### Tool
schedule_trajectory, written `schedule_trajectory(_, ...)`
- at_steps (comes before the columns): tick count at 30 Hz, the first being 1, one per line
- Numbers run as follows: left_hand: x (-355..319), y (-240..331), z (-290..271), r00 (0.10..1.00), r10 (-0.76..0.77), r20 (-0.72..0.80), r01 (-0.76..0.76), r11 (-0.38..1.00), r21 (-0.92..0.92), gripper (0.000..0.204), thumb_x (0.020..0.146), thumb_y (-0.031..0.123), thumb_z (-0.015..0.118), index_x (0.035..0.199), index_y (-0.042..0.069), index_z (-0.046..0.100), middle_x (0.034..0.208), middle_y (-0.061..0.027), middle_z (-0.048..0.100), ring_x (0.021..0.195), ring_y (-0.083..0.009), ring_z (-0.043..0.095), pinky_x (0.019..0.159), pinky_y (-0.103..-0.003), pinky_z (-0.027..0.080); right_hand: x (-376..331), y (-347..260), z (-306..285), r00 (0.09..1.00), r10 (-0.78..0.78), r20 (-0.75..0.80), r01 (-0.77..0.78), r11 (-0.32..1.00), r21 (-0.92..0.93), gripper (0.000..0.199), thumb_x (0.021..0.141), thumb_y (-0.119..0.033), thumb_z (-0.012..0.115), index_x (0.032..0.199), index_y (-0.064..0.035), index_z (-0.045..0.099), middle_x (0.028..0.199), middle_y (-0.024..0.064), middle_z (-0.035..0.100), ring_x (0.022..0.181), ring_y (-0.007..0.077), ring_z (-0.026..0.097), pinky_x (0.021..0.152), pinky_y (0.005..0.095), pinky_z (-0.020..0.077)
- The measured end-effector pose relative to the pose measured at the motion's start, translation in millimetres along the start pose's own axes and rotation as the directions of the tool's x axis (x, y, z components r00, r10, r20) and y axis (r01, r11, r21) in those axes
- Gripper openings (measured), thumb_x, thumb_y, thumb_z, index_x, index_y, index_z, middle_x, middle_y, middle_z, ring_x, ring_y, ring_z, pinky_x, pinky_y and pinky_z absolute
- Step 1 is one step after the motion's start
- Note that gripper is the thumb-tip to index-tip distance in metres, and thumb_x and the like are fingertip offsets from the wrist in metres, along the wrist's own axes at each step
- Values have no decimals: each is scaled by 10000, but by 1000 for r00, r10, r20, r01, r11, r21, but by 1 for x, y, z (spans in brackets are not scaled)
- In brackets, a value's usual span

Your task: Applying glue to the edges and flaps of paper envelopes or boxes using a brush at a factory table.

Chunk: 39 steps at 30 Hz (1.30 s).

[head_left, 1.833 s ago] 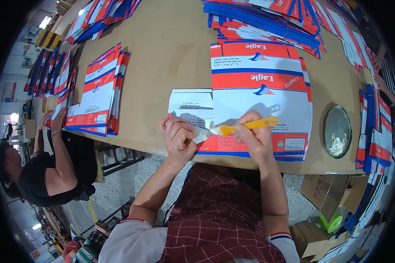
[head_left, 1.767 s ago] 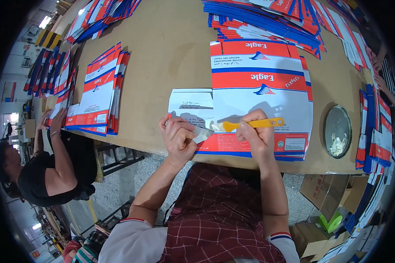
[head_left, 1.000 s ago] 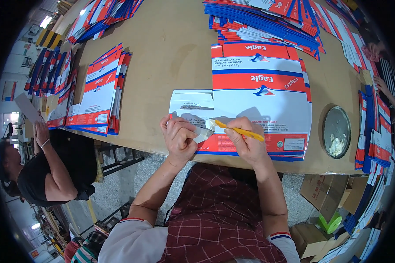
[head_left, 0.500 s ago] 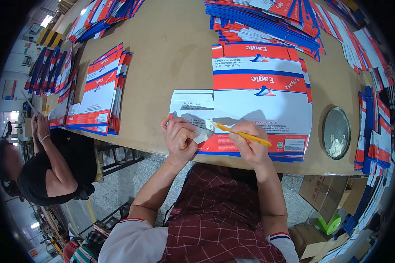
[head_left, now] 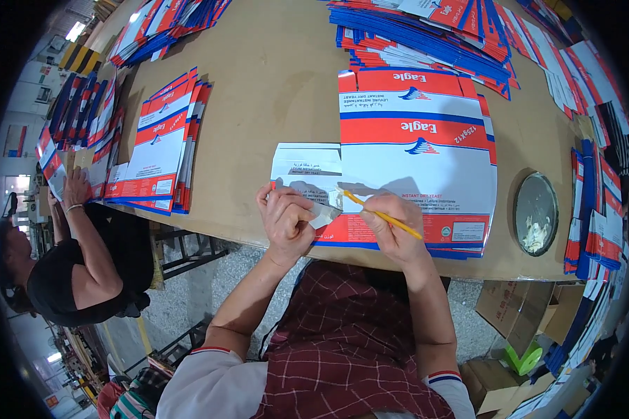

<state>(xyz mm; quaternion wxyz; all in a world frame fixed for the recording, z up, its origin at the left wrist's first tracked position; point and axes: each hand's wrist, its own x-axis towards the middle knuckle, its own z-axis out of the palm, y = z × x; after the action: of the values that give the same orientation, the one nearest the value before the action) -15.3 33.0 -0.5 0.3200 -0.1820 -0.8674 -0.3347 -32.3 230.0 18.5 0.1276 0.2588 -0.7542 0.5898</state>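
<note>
Flat printed cartons (head_left: 416,174) in red, white and blue lie piled before me, with a white flap section (head_left: 305,155) reaching out on their left side. My left hand (head_left: 288,222) is closed, its curled fingers pinching the lifted edge of that flap. Between the fingers of my right hand (head_left: 398,227) is a thin brush (head_left: 391,221) with a yellow handle. The brush's pale tip touches the flap close to where it joins the carton. A dark round dish (head_left: 553,199) holding white paste (head_left: 536,236) stands to the right of the pile.
Piles of flat cartons lie at left (head_left: 162,150), far right (head_left: 426,42) and far left (head_left: 164,28). A co-worker (head_left: 84,272) on the left handles a carton. Below the table's right side are brown boxes (head_left: 514,307) and a green object (head_left: 524,357).
The brush tip has shifted slightly away from me along the flap, and its handle is steeper. My left hand stays put. The co-worker's hands now hold a printed carton instead of a thin raised edge.
</note>
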Motion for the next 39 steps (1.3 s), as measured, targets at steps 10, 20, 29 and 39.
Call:
schedule_trajectory(10, 0, 1, 0, 1000, -8, 8, 8, 1000, 1, 211, 458, -30, 525, 619, 98, 482, 726, -8, 551, 768, -216, 543, 906, -436, 289, -1, 0, -3, 999, 29, 43, -28, 999, -38, 102, 811, -101, 606, 847, -68, 517, 702, 75, 574, 558, 197, 553, 490, 274, 418)
schedule_trajectory(20, 0, 0, -1, 1000, 11, -1, -11, 1000, -7, 218, 450, -34, 515, 620, 97, 478, 715, -14, 548, 762, -219, 544, 907, -432, 290, -6, -1, -1, 1000, -6, -5, 6, 1000, -12, 111, 803, -92, 615, 857, -76, 519, 693, 74, 576, 563, 200, 560, 496, 277, 427)
schedule_trajectory(29, 5, 0, 6, 1000, -17, 15, 17, 1000, -7, 213, 447, -40, 508, 607, 95, 471, 714, -15, 549, 760, -223, 540, 895, -433, 297, -6, 5, -6, 997, 34, -63, -32, 999, 36, 130, 781, -71, 634, 861, -72, 532, 716, 83, 582, 572, 208, 561, 505, 292, 438)
schedule_trajectory(39, -4, 7, 5, 990, -121, -71, 115, 990, -83, 217, 596, -28, 628, 775, 86, 582, 794, -62, 527, 864, -255, 532, 916, -461, 319, -14, 12, -7, 855, 420, -303, -143, 754, 641, 64, 854, -56, 507, 911, -70, 483, 723, 30, 544, 621, 147, 553, 545, 267, 458)
